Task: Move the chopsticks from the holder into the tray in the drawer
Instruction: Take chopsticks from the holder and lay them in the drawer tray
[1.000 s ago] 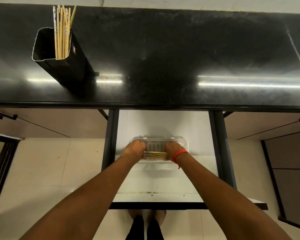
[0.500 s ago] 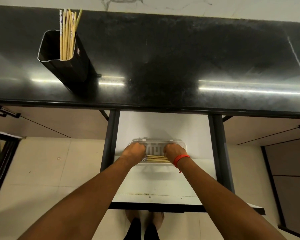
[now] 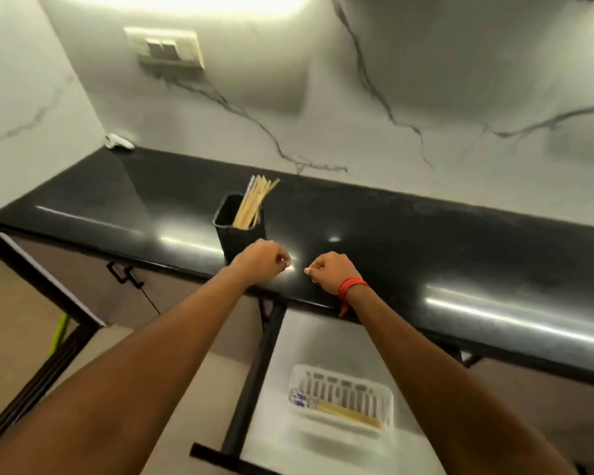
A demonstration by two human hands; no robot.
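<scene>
1. Your left hand (image 3: 259,260) is curled into a loose fist above the front edge of the countertop (image 3: 426,234), knuckles up. Nothing shows in its grip.
2. Your right hand (image 3: 330,272) is likewise curled, fingers tucked under, just beside the left with a small gap between the two. It holds nothing visible. A red thread band (image 3: 352,286) circles its wrist, a loose end trailing down.
3. Both forearms reach up from the bottom corners of the view and converge over the counter edge.
4. The black holder (image 3: 242,234) stands upright on the countertop, just behind your left hand. Whether the hand touches it cannot be told.
5. A bundle of chopsticks (image 3: 254,204) stands in the holder, leaning right, tips fanned above the rim. One near the back looks patterned; blur hides detail.
6. Below the counter the drawer (image 3: 288,440) is pulled out, with a pale floor and a dark frame rail on its left.
7. The clear slotted tray (image 3: 340,394) sits on the drawer floor, between your forearms in the view and well below both hands.
8. Several chopsticks lie flat along the tray's near side, ends toward its left wall. Count not resolvable.
9. Behind the counter: white marbled wall (image 3: 426,97), a switch plate (image 3: 167,48) upper left.
</scene>
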